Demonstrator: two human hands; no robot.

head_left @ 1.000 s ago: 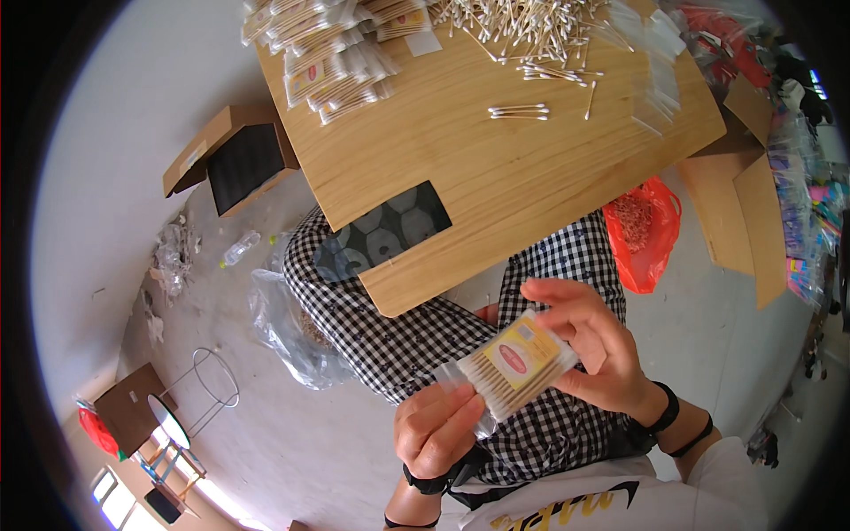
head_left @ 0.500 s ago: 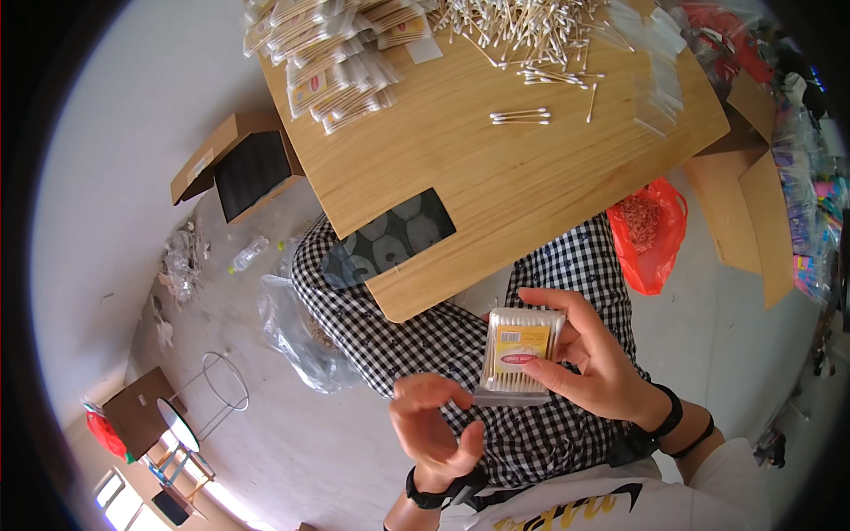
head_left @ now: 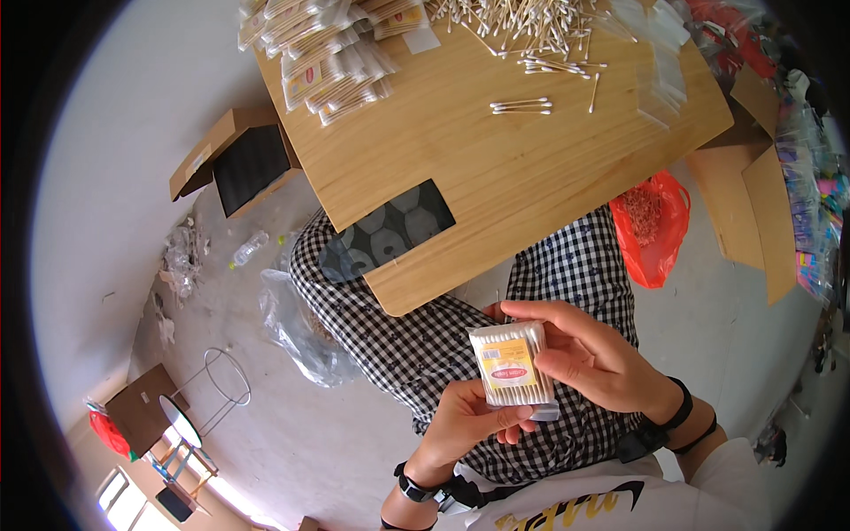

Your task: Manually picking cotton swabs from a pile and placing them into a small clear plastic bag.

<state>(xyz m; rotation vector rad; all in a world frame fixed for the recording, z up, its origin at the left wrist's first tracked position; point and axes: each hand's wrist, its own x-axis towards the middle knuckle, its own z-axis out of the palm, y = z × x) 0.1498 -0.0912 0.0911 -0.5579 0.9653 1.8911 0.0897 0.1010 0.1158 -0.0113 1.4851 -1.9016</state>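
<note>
A clear zip bag of cotton swabs [head_left: 512, 363] with a yellow and red label is held above my lap. My right hand [head_left: 584, 358] grips its right side, thumb on the front and fingers behind. At the lower left corner, by the zip strip, my left hand [head_left: 474, 416] pinches the bag between thumb and fingers. On the wooden table [head_left: 496, 177] lie several loose swabs [head_left: 521, 106] in a small row, with a heap of swabs [head_left: 522, 26] farther back. Filled swab bags [head_left: 332, 66] are piled at the far left of the table.
Empty clear bags [head_left: 662, 75] lie at the table's right end. A red plastic bag [head_left: 655, 234] hangs at the right, near an open cardboard box [head_left: 730, 203]. Another box [head_left: 239, 164] stands to the left. A clear plastic bag [head_left: 305, 336] and a bottle [head_left: 251, 250] are on the floor.
My left hand has moved up and right from beside the bag and now pinches its lower edge. The swab bag has shifted slightly left and tilted, still in my right hand.
</note>
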